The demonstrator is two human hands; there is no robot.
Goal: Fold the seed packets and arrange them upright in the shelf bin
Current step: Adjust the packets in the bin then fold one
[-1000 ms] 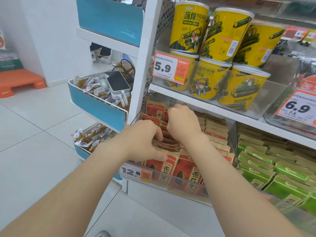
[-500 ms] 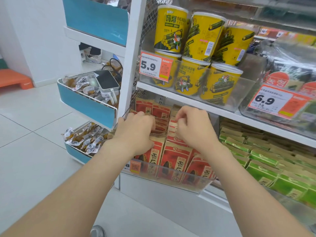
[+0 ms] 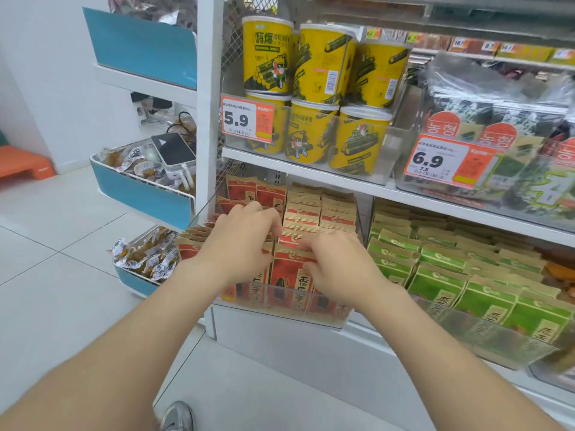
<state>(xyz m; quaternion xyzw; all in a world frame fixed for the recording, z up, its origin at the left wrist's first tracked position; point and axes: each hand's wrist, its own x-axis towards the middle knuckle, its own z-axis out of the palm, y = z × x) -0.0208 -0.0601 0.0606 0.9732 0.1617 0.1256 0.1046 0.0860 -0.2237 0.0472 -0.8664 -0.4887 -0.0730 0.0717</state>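
Note:
Red and kraft-brown seed packets (image 3: 292,275) stand in rows inside a clear plastic shelf bin (image 3: 311,318) pulled out from the lower shelf. My left hand (image 3: 242,241) lies over the left rows, fingers curled round packet tops near the middle. My right hand (image 3: 339,265) is at the front middle row, its fingers pinching the folded top of a red packet. More packets (image 3: 320,209) with folded tops stand upright at the back of the bin.
Green packets (image 3: 441,275) fill the bin to the right. Yellow canisters (image 3: 314,88) and seaweed bags (image 3: 497,126) sit on the shelf above, close over my hands. Blue side baskets (image 3: 140,191) with wrapped snacks and a phone hang at the left. Tiled floor lies below.
The camera has swung closer and the view shifted. My right hand came forward from the back rows to the front middle packets. My left hand stayed on the left rows.

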